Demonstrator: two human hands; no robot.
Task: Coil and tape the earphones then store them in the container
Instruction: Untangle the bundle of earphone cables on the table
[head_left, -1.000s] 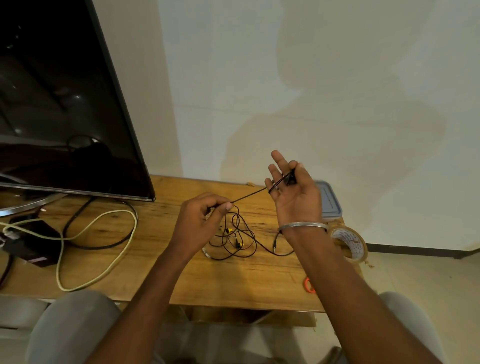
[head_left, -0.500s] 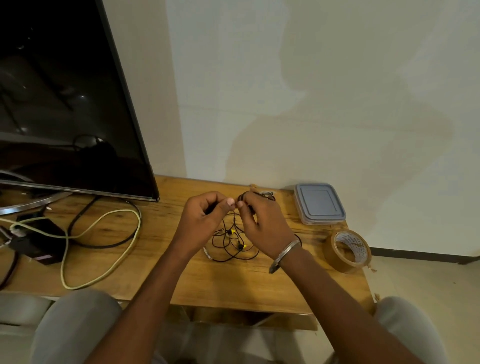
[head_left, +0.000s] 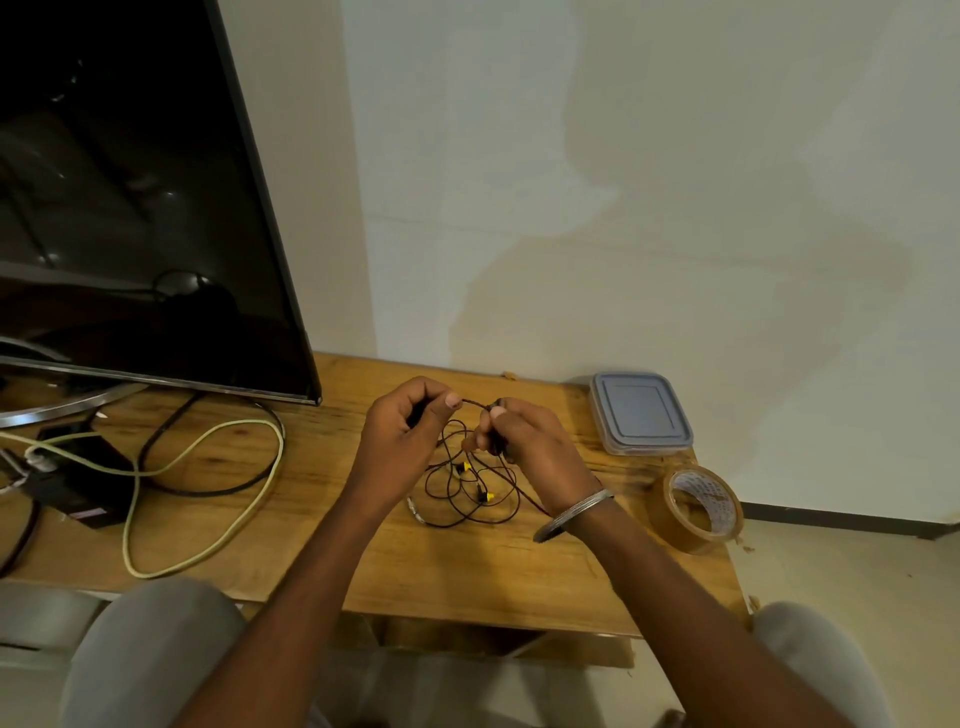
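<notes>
Black earphones (head_left: 470, 491) with yellow-tipped buds lie in a loose tangle on the wooden table (head_left: 467, 571), partly lifted. My left hand (head_left: 402, 441) pinches the cord between thumb and curled fingers. My right hand (head_left: 524, 441), a metal bangle on its wrist, grips another stretch of the same cord, and a short length runs taut between the two hands. A clear container with a grey lid (head_left: 640, 413) sits closed at the back right. A roll of brown tape (head_left: 696, 506) stands on its side near the right edge.
A large dark TV screen (head_left: 135, 208) on a metal stand fills the left. A pale yellow cable (head_left: 208, 452) and black cables loop beside a black box (head_left: 78, 483). The wall rises right behind the table. My knees sit below the front edge.
My right hand came down from its raised, open-fingered pose and closed on the cord close to my left hand. The taut stretch between the hands has shortened.
</notes>
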